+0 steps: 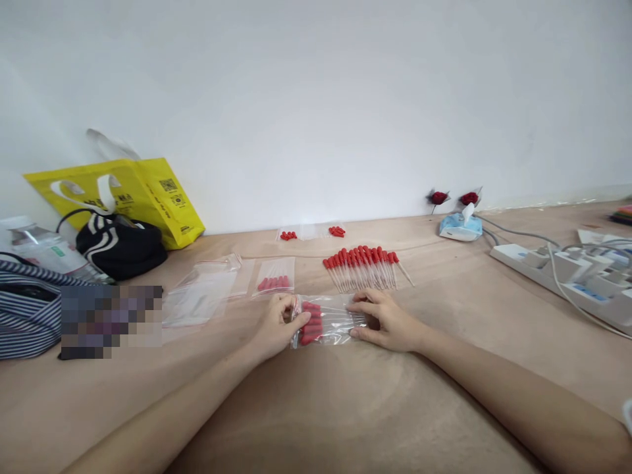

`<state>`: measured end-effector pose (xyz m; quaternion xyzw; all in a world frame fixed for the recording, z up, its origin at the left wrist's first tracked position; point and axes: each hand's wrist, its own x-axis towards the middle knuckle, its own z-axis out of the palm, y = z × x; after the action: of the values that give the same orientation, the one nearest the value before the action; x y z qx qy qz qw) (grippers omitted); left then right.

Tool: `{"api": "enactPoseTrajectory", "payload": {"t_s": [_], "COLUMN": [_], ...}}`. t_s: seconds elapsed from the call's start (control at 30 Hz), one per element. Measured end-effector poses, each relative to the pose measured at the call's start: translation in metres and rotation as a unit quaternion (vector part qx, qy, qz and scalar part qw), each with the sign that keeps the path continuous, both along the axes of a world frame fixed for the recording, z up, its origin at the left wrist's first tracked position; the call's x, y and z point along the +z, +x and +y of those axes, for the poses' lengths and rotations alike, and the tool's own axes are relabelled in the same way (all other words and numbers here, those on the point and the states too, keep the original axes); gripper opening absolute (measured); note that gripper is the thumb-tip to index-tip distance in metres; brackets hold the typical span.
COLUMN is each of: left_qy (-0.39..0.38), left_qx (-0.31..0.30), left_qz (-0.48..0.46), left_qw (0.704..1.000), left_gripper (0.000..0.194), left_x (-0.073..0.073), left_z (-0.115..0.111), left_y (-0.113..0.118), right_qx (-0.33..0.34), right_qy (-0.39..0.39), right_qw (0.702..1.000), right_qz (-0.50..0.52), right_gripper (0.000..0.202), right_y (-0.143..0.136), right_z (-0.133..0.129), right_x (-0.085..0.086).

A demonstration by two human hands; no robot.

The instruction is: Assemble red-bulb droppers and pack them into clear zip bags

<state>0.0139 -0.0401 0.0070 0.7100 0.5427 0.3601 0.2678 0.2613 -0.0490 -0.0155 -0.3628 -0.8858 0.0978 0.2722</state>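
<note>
A clear zip bag [338, 337] lies sideways in front of me, with several red-headed sticks [312, 322] inside, heads to the left. My left hand [282, 324] grips its left end, thumb on top near the red heads. At the other end, my right hand [388, 320] has its thumb and curled fingers on the plastic around the stick ends. Just beyond the bag, a fanned row of red-headed sticks [363, 263] rests on the table. To its left lies another filled zip bag [275, 275], beside a pile of clear bags [205, 289].
Small red pieces [337, 232] lie on a clear bag by the wall. On the right are a tissue pack [461, 226], two dark red flowers [438, 197] and a power strip [567, 283] with cables. A yellow bag [162, 204], black pouch [121, 247] and striped bag [29, 309] stand left.
</note>
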Motion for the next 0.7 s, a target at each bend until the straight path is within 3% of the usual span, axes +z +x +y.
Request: {"api": "enactPoseTrajectory", "payload": {"t_s": [0.1, 0.2, 0.3, 0.53, 0.7], "left_qy": [-0.076, -0.191, -0.253, -0.175, -0.052], "left_qx": [-0.046, -0.099, -0.089, 0.025, 0.123], "left_qz": [-0.114, -0.165, -0.191, -0.272, -0.333], "left_qw": [0.989, 0.963, 0.944, 0.946, 0.933], "left_gripper": [0.03, 0.035, 0.04, 0.049, 0.055], "left_x": [0.006, 0.014, 0.023, 0.04, 0.044], "left_z": [-0.007, -0.012, -0.013, 0.004, 0.032], "left_y": [0.001, -0.003, -0.01, -0.031, -0.035], "right_qx": [0.001, 0.005, 0.012, 0.017, 0.015], "right_qy": [-0.005, -0.009, -0.007, -0.015, -0.016], "right_qw": [1.0, 1.0, 1.0, 1.0, 1.0], "right_qz": [-0.004, -0.004, -0.003, -0.01, -0.01], "right_gripper": [0.044, 0.044, 0.044, 0.045, 0.045], "right_y": [0.0, 0.0, 0.0, 0.0, 0.0], "right_z": [0.0, 0.0, 0.0, 0.0, -0.001], "right_x": [0.001, 0.001, 0.001, 0.003, 0.004]}}
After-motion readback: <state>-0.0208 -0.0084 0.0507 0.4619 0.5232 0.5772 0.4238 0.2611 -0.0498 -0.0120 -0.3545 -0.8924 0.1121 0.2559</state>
